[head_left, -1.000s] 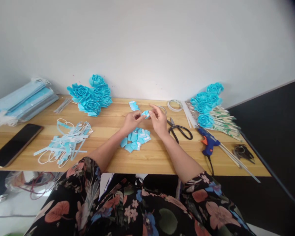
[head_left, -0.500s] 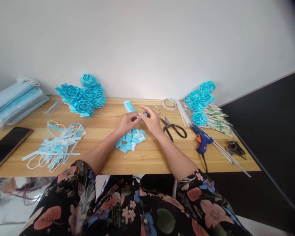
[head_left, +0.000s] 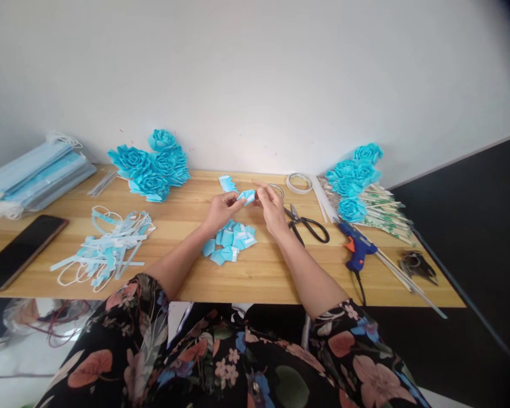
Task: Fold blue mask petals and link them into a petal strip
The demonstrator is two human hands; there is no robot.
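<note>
Head view — left hand [head_left: 222,209], blue piece [head_left: 247,196] pinched; clear bag [head_left: 17,318] below table [head_left: 246,280]

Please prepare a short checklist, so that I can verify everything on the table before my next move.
1. Blue piece held: ok, the left hand pinches it.
2. Right hand gripping it too: cannot tell; its fingers are close, but contact is unclear.
3. Pile of blue pieces near the hands: ok, it lies on the table just below them.
4. Tangle of straps apart from that pile: ok, it lies well to the left.
5. Scissors closed: not ok, the handles are spread.
6. Glue gun cool: cannot tell; it lies on its side, and heat does not show.
</note>
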